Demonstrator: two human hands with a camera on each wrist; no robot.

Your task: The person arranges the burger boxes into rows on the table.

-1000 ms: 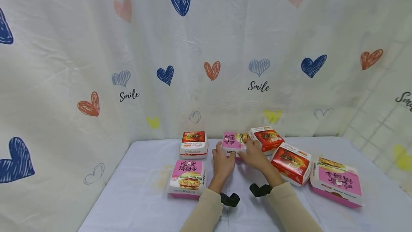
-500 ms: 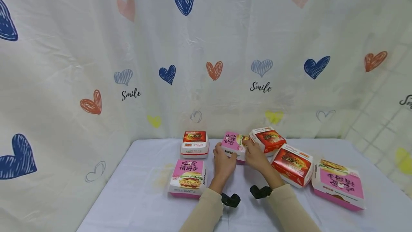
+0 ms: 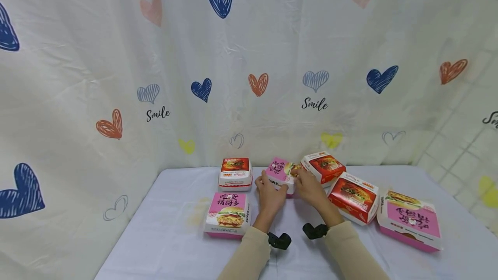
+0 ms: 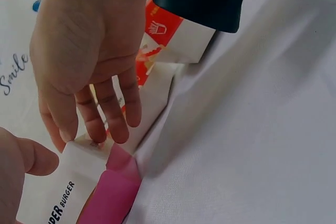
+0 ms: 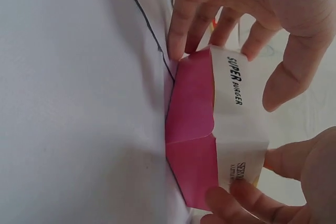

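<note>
At the middle back of the table, a pink and white burger box (image 3: 277, 167) sits between both hands. My left hand (image 3: 271, 198) grips its left end, with the thumb towards the front. On its right end, the fingers and thumb of my right hand (image 3: 310, 188) hold the other corner. Seen from the right wrist, the box (image 5: 239, 114) shows a pink base and a white side lettered "SUPER BURGER", with fingers of both hands at its two ends. A red burger box (image 3: 324, 165) stands just beyond my right hand.
Another red burger box (image 3: 354, 195) lies at the right, beside a larger pink box (image 3: 412, 221). To the left stand a red box (image 3: 235, 174) and a pink box (image 3: 227, 215). A white curtain with hearts (image 3: 233, 55) hangs behind the white-covered table (image 3: 167, 237).
The held pink burger box has turned a little and shifted slightly left, its front left side swinging into fuller view. Both hands have moved slightly with it.
</note>
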